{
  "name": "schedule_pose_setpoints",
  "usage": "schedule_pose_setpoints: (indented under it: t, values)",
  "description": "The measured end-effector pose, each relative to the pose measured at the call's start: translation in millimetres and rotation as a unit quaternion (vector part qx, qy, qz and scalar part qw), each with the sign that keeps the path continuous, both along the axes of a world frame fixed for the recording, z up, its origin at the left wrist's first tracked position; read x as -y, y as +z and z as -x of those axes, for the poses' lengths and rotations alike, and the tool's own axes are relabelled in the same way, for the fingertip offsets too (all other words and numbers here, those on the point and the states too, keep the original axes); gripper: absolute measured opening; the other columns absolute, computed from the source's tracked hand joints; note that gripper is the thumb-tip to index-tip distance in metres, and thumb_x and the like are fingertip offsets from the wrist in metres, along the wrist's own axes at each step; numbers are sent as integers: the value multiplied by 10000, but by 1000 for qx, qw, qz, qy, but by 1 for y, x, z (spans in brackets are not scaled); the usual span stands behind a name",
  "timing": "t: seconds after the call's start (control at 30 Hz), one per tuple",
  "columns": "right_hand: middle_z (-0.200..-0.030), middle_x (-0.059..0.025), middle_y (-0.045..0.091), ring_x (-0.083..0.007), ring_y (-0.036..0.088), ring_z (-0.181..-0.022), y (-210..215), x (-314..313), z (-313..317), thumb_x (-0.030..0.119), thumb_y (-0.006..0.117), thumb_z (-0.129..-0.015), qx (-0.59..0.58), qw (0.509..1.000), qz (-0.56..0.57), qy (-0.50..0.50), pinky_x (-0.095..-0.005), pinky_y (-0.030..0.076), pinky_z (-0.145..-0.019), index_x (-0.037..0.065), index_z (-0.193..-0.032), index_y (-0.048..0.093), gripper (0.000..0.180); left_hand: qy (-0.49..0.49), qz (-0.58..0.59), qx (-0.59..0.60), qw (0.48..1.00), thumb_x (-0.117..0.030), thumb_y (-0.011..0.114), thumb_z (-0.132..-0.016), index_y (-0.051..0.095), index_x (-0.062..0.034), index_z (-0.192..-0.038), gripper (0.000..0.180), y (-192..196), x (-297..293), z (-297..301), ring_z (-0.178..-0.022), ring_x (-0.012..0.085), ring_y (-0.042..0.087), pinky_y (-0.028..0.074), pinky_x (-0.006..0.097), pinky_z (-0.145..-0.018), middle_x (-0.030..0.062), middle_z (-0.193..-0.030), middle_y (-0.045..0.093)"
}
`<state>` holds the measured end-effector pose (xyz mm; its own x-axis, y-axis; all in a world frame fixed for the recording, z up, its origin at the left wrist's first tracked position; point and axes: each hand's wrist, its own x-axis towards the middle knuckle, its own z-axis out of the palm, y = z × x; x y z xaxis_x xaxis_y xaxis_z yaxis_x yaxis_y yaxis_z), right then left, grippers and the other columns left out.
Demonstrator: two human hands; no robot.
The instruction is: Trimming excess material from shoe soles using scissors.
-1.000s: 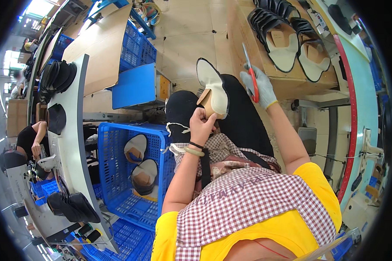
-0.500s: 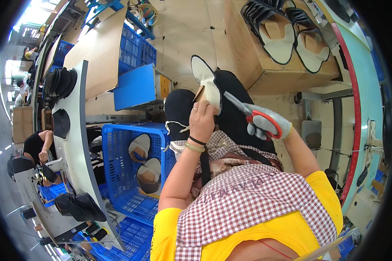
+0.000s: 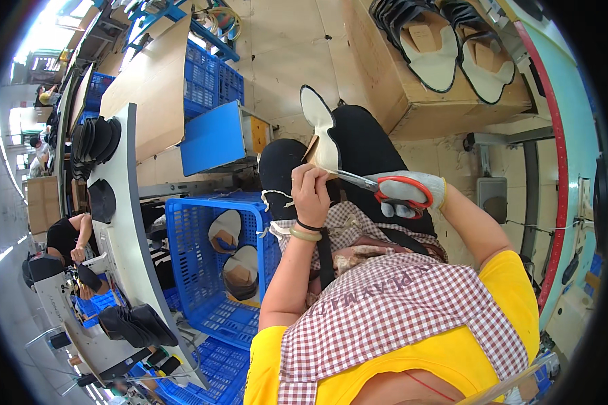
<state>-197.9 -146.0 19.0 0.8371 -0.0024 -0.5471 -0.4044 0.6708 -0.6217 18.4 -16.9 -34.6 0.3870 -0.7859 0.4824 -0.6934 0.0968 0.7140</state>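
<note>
My left hand [image 3: 311, 192] grips a white and tan shoe upper [image 3: 317, 131] with a black edge, held upright over my lap. My right hand [image 3: 409, 196], in a white glove, holds red-handled scissors [image 3: 385, 189]. Their blades point left and meet the lower edge of the shoe upper beside my left fingers. I wear a checked apron over a yellow shirt and black trousers.
A blue crate [image 3: 209, 270] at my left holds two more shoe uppers. A cardboard box [image 3: 439, 81] ahead carries several finished uppers. A grey workbench [image 3: 121, 236] with black pieces runs along the left, where another person [image 3: 67, 236] sits working. A teal table edge [image 3: 567, 169] curves on my right.
My right hand has come down from the cardboard box with the scissors and brought the blades to the shoe upper. My left hand has kept hold of the upper.
</note>
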Motion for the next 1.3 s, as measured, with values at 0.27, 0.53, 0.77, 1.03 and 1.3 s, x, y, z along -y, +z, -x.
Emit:
schedule_pose_setpoints:
  t: [0.27,0.53,0.77,1.03,1.3]
  values:
    - [-674,-13,578,-44,462,-434,-24,7,-4,434,566,-909,15,999,-44,-11,-163,372,-371,88,-1110,526,403,16,-1,-6,1000,53,597,-790,569,11,-837,69,1,1,3,-804,289,541,455,341,-721,136,-886,537]
    - [-702,1,569,-43,450,-434,-7,-9,-16,418,528,-939,12,993,-101,-57,-161,361,-372,156,-1333,444,481,29,-6,-12,999,45,594,-806,564,11,-841,58,2,2,6,-804,281,540,449,334,-736,135,-880,540]
    - [-695,23,545,-38,439,-463,-7,-50,-24,474,503,-943,-2,982,-108,-158,-153,341,-395,190,-1410,378,560,41,-8,-29,999,27,591,-826,561,9,-843,39,1,5,9,-810,257,541,450,323,-738,127,-903,542]
    - [-720,-1,542,-46,424,-482,-9,-70,-30,420,502,-959,35,961,-142,-235,-164,357,-410,204,-1422,364,530,67,-96,-457,882,-111,571,-928,580,-1,-905,113,2,-2,13,-792,93,570,510,253,-752,26,-904,579]
    - [-696,1,533,-55,429,-474,-6,-83,-24,496,515,-930,-38,942,-165,-289,-173,355,-393,185,-1270,485,462,-31,-114,-619,776,-105,549,-942,575,-14,-926,96,-2,-2,30,-830,82,570,471,230,-802,3,-871,587]
